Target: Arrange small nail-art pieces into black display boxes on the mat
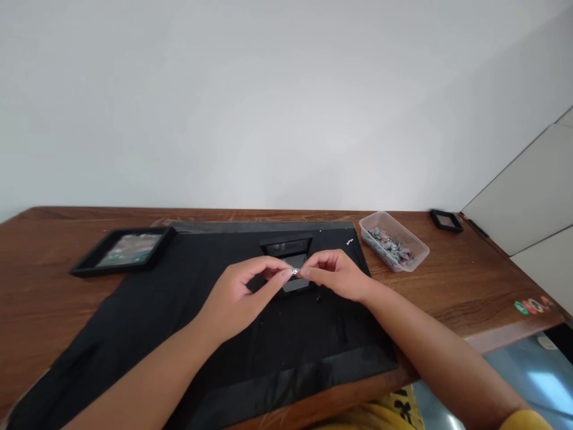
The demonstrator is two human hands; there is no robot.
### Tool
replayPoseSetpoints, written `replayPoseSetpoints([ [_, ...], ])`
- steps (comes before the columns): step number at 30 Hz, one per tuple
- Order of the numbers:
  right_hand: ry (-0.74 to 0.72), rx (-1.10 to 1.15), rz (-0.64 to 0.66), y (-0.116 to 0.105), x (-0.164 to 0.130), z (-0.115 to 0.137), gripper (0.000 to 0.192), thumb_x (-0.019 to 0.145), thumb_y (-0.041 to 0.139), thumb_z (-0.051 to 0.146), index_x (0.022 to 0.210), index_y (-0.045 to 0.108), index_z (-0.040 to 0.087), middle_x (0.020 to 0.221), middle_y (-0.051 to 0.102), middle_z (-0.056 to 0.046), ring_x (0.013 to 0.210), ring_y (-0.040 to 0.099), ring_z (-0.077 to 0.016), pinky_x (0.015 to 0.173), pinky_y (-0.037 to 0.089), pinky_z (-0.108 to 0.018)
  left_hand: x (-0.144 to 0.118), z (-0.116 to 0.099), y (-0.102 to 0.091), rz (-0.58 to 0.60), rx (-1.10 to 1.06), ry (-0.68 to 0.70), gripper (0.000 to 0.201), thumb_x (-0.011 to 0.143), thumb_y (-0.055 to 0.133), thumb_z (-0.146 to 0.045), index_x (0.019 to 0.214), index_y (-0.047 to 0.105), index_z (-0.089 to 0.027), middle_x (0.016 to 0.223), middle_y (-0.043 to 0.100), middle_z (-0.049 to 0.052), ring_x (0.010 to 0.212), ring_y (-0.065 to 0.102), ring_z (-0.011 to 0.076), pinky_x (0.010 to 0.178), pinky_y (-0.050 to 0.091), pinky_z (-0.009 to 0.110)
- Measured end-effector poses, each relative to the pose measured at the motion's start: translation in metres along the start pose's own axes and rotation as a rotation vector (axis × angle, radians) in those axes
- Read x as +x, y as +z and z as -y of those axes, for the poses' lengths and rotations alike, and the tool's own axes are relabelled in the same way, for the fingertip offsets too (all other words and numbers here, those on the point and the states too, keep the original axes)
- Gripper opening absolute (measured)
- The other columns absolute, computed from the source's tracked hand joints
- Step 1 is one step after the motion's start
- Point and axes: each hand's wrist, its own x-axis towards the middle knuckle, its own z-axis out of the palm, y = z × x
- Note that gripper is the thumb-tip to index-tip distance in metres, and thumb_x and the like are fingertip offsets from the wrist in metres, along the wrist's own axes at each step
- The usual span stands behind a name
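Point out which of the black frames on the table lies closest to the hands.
The small black square frame on the black mat, just behind the fingertips of both hands. The large black frame lies far left; the tiny black frame sits at the far right.

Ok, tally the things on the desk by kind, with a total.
Black mat: 1
Black frames: 3 (left, centre, far right)
Clear plastic tub of small pieces: 1
Tiny shiny piece in both hands' grip (left hand, right hand): 1
Total: 6

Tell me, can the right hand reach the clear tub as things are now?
Probably yes. The clear tub stands on the table right of the right hand, nothing between them, but both hands pinch a tiny shiny piece.
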Motion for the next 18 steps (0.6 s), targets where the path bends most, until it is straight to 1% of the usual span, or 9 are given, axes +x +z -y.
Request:
replayPoseSetpoints([
  [6, 0.021, 0.069, 0.093, 0.0023, -0.0041, -0.0017, 0.048, 0.066, 0.097, 0.058, 0.074, 0.073, 0.018, 0.067, 0.062, 0.005, 0.062, 0.047, -0.0075, 0.060, 0.038, -0.024, -0.0031, -0.0003, 0.0039, -0.025, 0.009, 0.034, 0.025, 0.095, 0.068, -0.043, 0.083, 0.082, -0.025, 0.080, 0.083, 0.001, 0.068, 0.076, 0.0167, 0.063, 0.062, 0.023],
  [8, 0.027, 0.079, 0.108, 0.0032, -0.0051, -0.0020, 0.046, 0.066, 0.098, 0.055, 0.075, 0.073, 0.017, 0.069, 0.064, 0.005, 0.063, 0.048, -0.0075, 0.061, 0.038, -0.024, -0.0045, 0.0004, 0.0056, -0.032, 0.019, 0.048, 0.024, 0.096, 0.068, -0.042, 0.086, 0.082, -0.025, 0.081, 0.083, 0.001, 0.068, 0.076, 0.0165, 0.062, 0.062, 0.023],
  [9, 0.028, 0.082, 0.112, 0.0035, -0.0053, -0.0020, 0.046, 0.066, 0.097, 0.055, 0.075, 0.073, 0.018, 0.070, 0.064, 0.005, 0.064, 0.049, -0.0077, 0.061, 0.038, -0.024, -0.0052, 0.0010, 0.0063, -0.042, 0.024, 0.062, 0.022, 0.097, 0.068, -0.041, 0.091, 0.082, -0.025, 0.081, 0.083, 0.000, 0.068, 0.076, 0.0162, 0.062, 0.063, 0.024],
  [11, 0.021, 0.088, 0.111, 0.0037, -0.0052, -0.0017, 0.046, 0.069, 0.096, 0.057, 0.075, 0.073, 0.018, 0.070, 0.064, 0.005, 0.064, 0.049, -0.0079, 0.062, 0.039, -0.024, -0.0065, 0.0023, 0.0068, -0.064, 0.034, 0.121, 0.022, 0.098, 0.069, -0.039, 0.107, 0.083, -0.025, 0.084, 0.083, 0.000, 0.070, 0.076, 0.0159, 0.065, 0.064, 0.025],
  [13, 0.011, 0.099, 0.108, 0.0032, -0.0050, -0.0010, 0.046, 0.071, 0.093, 0.059, 0.075, 0.072, 0.018, 0.069, 0.062, 0.005, 0.063, 0.048, -0.0076, 0.062, 0.039, -0.025, -0.0074, 0.0039, 0.0065, -0.073, 0.055, 0.216, 0.027, 0.098, 0.071, -0.038, 0.121, 0.080, -0.026, 0.092, 0.084, 0.002, 0.078, 0.078, 0.0169, 0.074, 0.067, 0.028],
  [15, 0.005, 0.109, 0.105, 0.0026, -0.0049, -0.0004, 0.046, 0.073, 0.093, 0.059, 0.075, 0.072, 0.019, 0.069, 0.062, 0.005, 0.062, 0.047, -0.0074, 0.062, 0.039, -0.025, -0.0077, 0.0054, 0.0060, -0.056, 0.087, 0.314, 0.031, 0.097, 0.075, -0.038, 0.126, 0.079, -0.027, 0.101, 0.085, 0.003, 0.087, 0.080, 0.0186, 0.083, 0.068, 0.031],
  [18, -0.001, 0.108, 0.122, 0.0017, -0.0051, -0.0006, 0.045, 0.074, 0.092, 0.060, 0.075, 0.071, 0.019, 0.070, 0.063, 0.005, 0.064, 0.050, -0.0083, 0.063, 0.041, -0.025, -0.0072, 0.0076, 0.0066, -0.036, 0.118, 0.401, 0.031, 0.098, 0.077, -0.034, 0.127, 0.078, -0.027, 0.106, 0.085, 0.004, 0.091, 0.080, 0.0193, 0.086, 0.068, 0.033],
])
